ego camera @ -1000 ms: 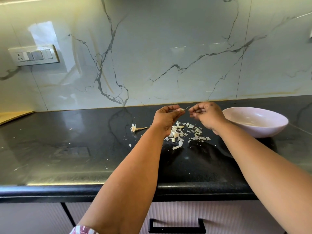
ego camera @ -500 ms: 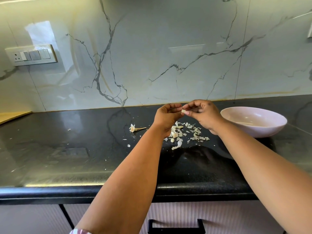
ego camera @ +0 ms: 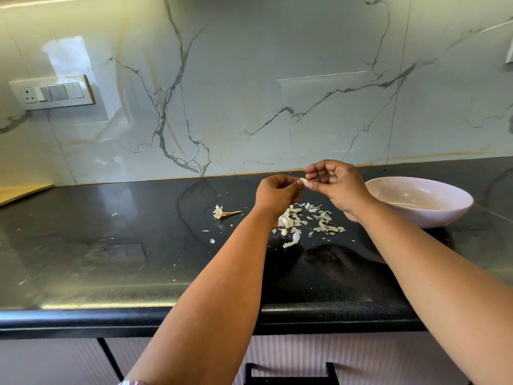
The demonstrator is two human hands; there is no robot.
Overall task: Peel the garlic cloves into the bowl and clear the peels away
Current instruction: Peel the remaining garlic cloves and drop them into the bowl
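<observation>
drawer handle (ego camera: 291,374) nearest, under the black counter (ego camera: 111,259). peels (ego camera: 305,222) lay heaped below the hands, a garlic stalk (ego camera: 223,212) to their left. left hand (ego camera: 274,194) and right hand (ego camera: 337,184), fingers curled, pinched a garlic clove (ego camera: 303,181) between them, long axis roughly left-right, above the counter. bowl (ego camera: 419,202) stood right; switch plate (ego camera: 52,92) on the far wall.

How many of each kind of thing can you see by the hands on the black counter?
Hands: 2, the left hand and the right hand
Garlic clove pinched between them: 1
Bowl: 1
Garlic stalk: 1
Pile of peels: 1, scraps too many to count
Total: 6
</observation>
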